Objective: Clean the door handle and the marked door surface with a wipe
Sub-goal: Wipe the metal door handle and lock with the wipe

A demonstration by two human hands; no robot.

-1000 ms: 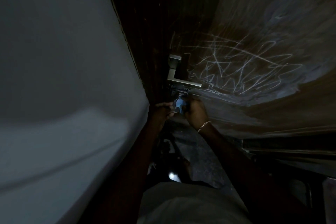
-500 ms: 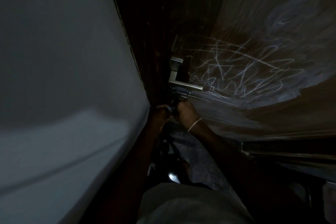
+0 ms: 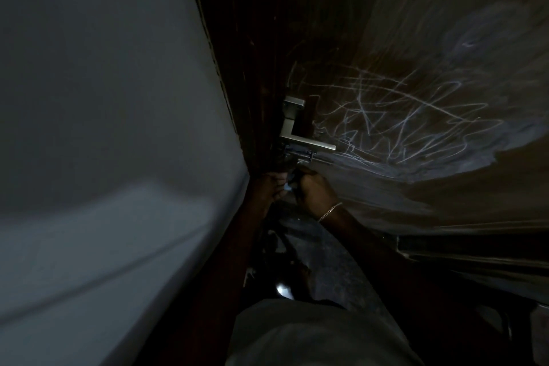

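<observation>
Since earlier frame, wipe (image 3: pixel 286 186) drawn in, mostly hidden now; seemingly pinched between curled left grip (image 3: pixel 269 191) and right grip (image 3: pixel 315 191) (view dim), just below door handle (image 3: pixel 306 140). Lever not yet touched; scribbles (image 3: pixel 416 125) on door (image 3: pixel 445 38) left unwiped; cleaning judged barely begun.

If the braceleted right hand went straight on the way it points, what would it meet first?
Likely the metal latch fitting just under the door handle lever; the right hand aims up at it, though depth is unclear.

Door (image 3: pixel 416 24) with handle (image 3: pixel 309 141), chalky scribbles (image 3: pixel 401 122)
</observation>
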